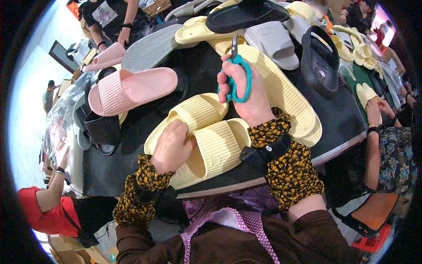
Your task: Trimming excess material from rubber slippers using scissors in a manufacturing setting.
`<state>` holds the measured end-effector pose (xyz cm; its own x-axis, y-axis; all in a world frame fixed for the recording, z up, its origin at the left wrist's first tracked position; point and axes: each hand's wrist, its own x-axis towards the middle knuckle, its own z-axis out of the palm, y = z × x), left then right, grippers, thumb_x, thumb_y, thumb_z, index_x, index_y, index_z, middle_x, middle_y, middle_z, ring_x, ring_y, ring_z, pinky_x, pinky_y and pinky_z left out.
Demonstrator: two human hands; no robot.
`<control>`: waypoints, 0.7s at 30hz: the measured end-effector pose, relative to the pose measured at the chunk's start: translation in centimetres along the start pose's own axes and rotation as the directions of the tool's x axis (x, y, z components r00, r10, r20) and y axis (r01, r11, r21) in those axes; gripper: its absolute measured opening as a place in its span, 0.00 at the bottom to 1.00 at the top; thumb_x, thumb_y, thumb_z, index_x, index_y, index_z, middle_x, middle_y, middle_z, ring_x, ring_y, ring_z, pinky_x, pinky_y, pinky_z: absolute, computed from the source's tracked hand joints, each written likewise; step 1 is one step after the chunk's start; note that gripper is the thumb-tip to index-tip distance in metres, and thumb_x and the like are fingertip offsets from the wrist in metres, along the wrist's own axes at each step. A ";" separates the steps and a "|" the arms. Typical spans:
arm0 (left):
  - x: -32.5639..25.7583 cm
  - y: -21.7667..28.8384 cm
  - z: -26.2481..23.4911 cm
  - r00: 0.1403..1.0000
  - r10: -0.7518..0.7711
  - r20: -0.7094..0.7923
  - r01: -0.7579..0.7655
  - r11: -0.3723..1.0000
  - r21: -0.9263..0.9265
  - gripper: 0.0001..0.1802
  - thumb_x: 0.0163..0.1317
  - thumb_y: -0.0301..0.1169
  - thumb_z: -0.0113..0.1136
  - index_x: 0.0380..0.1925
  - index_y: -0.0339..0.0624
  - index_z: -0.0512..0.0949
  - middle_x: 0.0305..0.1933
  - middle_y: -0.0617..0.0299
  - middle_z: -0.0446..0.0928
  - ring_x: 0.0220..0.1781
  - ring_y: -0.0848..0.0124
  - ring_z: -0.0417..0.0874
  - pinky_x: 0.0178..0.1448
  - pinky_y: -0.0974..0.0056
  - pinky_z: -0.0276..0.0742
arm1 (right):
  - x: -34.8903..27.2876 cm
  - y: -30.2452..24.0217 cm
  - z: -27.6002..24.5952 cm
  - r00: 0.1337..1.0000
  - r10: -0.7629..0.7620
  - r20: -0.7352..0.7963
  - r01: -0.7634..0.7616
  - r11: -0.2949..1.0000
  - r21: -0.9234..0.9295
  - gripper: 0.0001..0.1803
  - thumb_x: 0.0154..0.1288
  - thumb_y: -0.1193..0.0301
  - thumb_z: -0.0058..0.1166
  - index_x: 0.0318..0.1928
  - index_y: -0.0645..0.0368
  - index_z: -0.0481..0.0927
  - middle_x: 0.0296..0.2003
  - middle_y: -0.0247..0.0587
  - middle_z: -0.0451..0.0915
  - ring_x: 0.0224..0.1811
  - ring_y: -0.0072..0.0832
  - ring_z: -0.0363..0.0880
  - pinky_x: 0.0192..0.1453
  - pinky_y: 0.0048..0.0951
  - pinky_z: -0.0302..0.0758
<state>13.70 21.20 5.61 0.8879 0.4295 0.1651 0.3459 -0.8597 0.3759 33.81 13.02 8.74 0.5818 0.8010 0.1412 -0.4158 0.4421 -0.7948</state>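
Dial centred on the view, 12 at the top edge: we log a pair of pale yellow slide sandals [216,148] just inside the centre toward 7, on the front edge of the black table [340,116], uppers upward and side by side. The left hand [172,144], coming in from 7, lies with bent fingers where the two slides adjoin, touching them; its fingertips are partly hidden, so we cannot tell whether it pinches or merely rests. The right hand [254,94], coming in from 5, is closed around teal-handled scissors [238,60] short of 1, raised above the slides, blades pointing to 12. Both forearms wear black floral sleeve covers [292,178], and we record a black strap [274,150] at the right wrist. Another yellow slide [288,94] lies beyond that wrist at 2, with a black slide [323,66] farther out on the same bearing. At 10 we find a pink slide [149,83]; at 11, a grey slide [154,46] showing its ribbed sole; at 1, a light grey slide [272,39]. Toward 3, a co-worker's hands [379,108] touch a pale yellow slide. At 8 we note a person in red [48,213].
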 end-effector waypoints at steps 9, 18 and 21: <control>-0.9 1.3 -2.6 0.932 0.168 -0.321 -0.135 0.984 0.120 0.06 0.41 0.17 0.55 0.21 0.34 0.70 0.28 0.51 0.70 0.33 0.52 0.72 0.38 0.55 0.69 | 0.1 -0.4 0.2 1.000 -0.001 0.015 0.001 1.000 -0.003 0.15 0.61 0.66 0.53 0.44 0.62 0.70 0.22 0.36 0.72 0.15 0.21 0.69 0.17 0.24 0.68; -3.2 1.0 -6.3 0.869 0.161 -0.468 -0.022 0.957 0.288 0.07 0.39 0.15 0.53 0.22 0.33 0.69 0.28 0.51 0.69 0.33 0.52 0.71 0.37 0.55 0.67 | -0.2 -0.1 0.1 0.998 0.013 0.061 -0.005 0.993 -0.120 0.18 0.61 0.67 0.52 0.48 0.63 0.70 0.23 0.35 0.72 0.17 0.21 0.70 0.18 0.23 0.68; -3.2 0.7 -6.3 0.834 0.131 -0.537 0.010 0.968 0.251 0.07 0.39 0.15 0.53 0.21 0.34 0.68 0.28 0.51 0.69 0.33 0.52 0.71 0.37 0.54 0.67 | -0.4 0.2 0.1 0.983 0.128 0.130 -0.091 0.961 -0.262 0.19 0.61 0.67 0.55 0.49 0.62 0.69 0.25 0.35 0.75 0.21 0.19 0.73 0.23 0.20 0.70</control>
<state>9.16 20.99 11.04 0.6225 0.3942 0.6761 0.4197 -0.8973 0.1367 33.36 12.82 8.59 0.4278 0.8967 0.1136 -0.2688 0.2462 -0.9312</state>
